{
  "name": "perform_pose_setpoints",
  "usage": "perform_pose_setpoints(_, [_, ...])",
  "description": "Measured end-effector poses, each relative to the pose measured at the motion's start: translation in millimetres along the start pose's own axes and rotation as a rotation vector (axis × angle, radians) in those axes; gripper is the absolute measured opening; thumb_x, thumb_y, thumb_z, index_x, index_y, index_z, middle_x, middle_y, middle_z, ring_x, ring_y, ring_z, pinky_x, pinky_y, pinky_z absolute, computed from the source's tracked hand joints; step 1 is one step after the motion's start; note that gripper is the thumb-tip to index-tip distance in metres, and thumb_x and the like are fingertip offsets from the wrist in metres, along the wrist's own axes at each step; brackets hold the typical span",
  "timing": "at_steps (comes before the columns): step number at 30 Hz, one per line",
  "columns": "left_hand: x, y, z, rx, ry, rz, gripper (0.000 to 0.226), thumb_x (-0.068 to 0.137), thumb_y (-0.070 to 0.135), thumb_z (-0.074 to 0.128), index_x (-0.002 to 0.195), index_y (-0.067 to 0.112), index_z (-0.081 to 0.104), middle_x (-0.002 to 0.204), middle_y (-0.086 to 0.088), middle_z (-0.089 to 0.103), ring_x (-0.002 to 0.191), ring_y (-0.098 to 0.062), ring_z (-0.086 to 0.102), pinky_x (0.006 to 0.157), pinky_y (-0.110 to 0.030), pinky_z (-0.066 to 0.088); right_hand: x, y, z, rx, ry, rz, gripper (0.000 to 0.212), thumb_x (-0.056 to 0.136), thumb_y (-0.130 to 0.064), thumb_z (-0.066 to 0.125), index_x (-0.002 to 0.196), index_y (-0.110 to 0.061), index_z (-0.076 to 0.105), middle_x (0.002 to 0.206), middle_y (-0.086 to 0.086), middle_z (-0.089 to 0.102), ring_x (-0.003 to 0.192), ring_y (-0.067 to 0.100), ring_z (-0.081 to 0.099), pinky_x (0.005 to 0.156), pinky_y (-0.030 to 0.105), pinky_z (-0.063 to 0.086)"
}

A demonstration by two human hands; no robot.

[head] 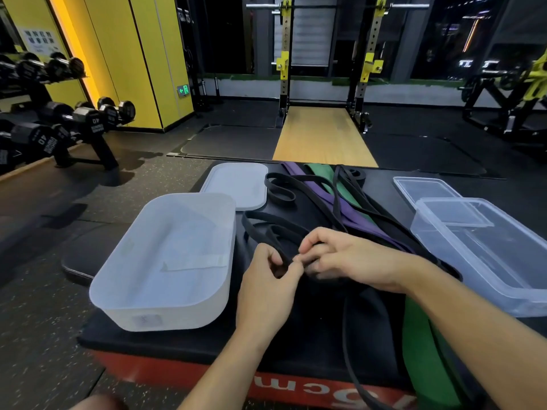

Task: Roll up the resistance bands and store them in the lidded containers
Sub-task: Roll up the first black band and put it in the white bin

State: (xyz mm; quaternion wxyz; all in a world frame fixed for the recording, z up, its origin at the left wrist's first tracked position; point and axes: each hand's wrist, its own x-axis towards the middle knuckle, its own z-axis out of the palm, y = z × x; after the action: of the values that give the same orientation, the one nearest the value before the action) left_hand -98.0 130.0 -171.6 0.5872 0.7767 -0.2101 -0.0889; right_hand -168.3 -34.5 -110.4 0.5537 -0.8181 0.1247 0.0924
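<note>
A thin black resistance band (268,229) lies looped on the black box top, and one end of it is pinched between my left hand (268,279) and my right hand (340,257) at the middle. Both hands' fingers curl around the band's end. A purple band (355,221) and a green band (423,350) stretch across the top under more black bands (279,192). An open frosted white container (142,291) stands to the left, its lid (236,184) behind it. A clear container (503,291) stands open on the right with its clear lid (423,187) leaning on it.
The black-topped red plyo box (183,341) ends just in front of me. A black mat (85,255) lies on the floor at the left. A dumbbell rack (59,122) stands far left and a squat rack (325,69) straight ahead.
</note>
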Motion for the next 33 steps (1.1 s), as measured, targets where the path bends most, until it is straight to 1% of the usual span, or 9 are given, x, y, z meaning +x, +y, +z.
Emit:
perform_pose_setpoints(4, [3.8,-2.5,-4.4,-0.023,-0.062,-0.016,0.022,0.085,0.024,0.068,0.084,0.028,0.046,0.069,0.015,0.052,0.062,-0.005,0.043,0.065,-0.030,0.041,-4.4,2.5,-7.3,-0.437,-0.050,-0.021,0.016,0.084,-0.028,0.082,0.080,-0.022,0.067,0.110,-0.010,0.076,0.105,0.004,0.070,0.104,0.039,0.051])
perform_pose_setpoints(8, [3.7,-3.6,-5.3,0.059,-0.159,-0.024,0.016,0.090,0.026,0.060,0.087,0.032,0.046,0.074,0.012,0.055,0.061,-0.007,0.044,0.064,-0.030,0.039,-9.6,-9.3,9.2,-0.785,-0.025,-0.028,0.026,0.081,-0.034,0.079,0.067,-0.022,0.062,0.063,-0.012,0.064,0.062,-0.003,0.058,0.065,0.027,0.048])
perform_pose_setpoints(11, [2.4,-3.5,-3.9,0.136,-0.172,0.000,0.009,0.099,0.035,0.053,0.092,0.035,0.047,0.089,0.012,0.065,0.073,-0.005,0.055,0.068,-0.030,0.040,-7.4,-11.3,28.0,-0.895,0.089,-0.144,0.024,0.075,-0.029,0.073,0.062,-0.022,0.054,0.059,-0.009,0.057,0.062,0.006,0.055,0.064,0.033,0.050])
perform_pose_setpoints(14, [6.4,-6.1,-5.8,0.117,-0.129,-0.012,0.016,0.103,0.050,0.048,0.092,0.038,0.046,0.098,0.005,0.065,0.085,-0.011,0.062,0.072,-0.032,0.045,-7.3,-10.7,35.7,-0.636,0.039,-0.223,0.021,0.081,-0.026,0.079,0.070,-0.024,0.061,0.069,-0.010,0.065,0.068,0.004,0.060,0.069,0.027,0.051])
perform_pose_setpoints(17, [11.5,-6.2,-10.5,0.016,-0.137,-0.045,0.024,0.097,0.057,0.056,0.096,0.037,0.042,0.099,0.002,0.066,0.078,-0.014,0.062,0.070,-0.033,0.048,-10.2,-4.5,31.5,-0.374,-0.052,-0.236,0.015,0.088,-0.013,0.074,0.085,-0.024,0.064,0.092,-0.015,0.070,0.096,0.003,0.066,0.091,0.026,0.050])
perform_pose_setpoints(20, [13.8,-7.4,-11.6,-0.018,-0.120,-0.061,0.030,0.091,0.024,0.068,0.096,0.030,0.040,0.099,0.011,0.070,0.079,-0.002,0.062,0.075,-0.026,0.049,-6.3,8.8,27.7,-0.333,-0.068,-0.185,0.026,0.087,-0.002,0.059,0.088,-0.029,0.062,0.096,-0.012,0.072,0.093,0.002,0.064,0.088,0.032,0.050])
perform_pose_setpoints(23, [14.3,-9.7,-10.1,-0.058,-0.066,-0.079,0.029,0.087,0.005,0.059,0.095,0.027,0.041,0.098,0.011,0.075,0.096,-0.009,0.069,0.087,-0.035,0.056,1.6,18.2,20.0,-0.295,0.137,-0.187,0.029,0.087,-0.001,0.055,0.082,-0.029,0.062,0.097,-0.007,0.078,0.099,0.009,0.071,0.096,0.038,0.053])
perform_pose_setpoints(28, [10.1,-7.7,-10.0,-0.176,-0.070,-0.094,0.028,0.092,0.001,0.050,0.095,0.028,0.043,0.104,0.015,0.077,0.092,-0.011,0.065,0.085,-0.033,0.049,5.4,24.2,-1.1,-0.766,0.337,-0.006,0.015,0.094,-0.039,0.063,0.082,-0.030,0.060,0.075,-0.008,0.063,0.074,0.014,0.062,0.073,0.037,0.054])
perform_pose_setpoints(33, [10.7,-10.4,-9.9,-0.274,-0.122,-0.036,0.017,0.102,0.003,0.051,0.104,0.021,0.048,0.113,0.012,0.077,0.089,-0.015,0.067,0.090,-0.035,0.051,-13.3,2.3,-2.4,-0.298,-0.138,0.077,0.032,0.108,-0.031,0.047,0.094,-0.011,0.067,0.069,0.005,0.066,0.051,0.018,0.060,0.050,0.023,0.046])
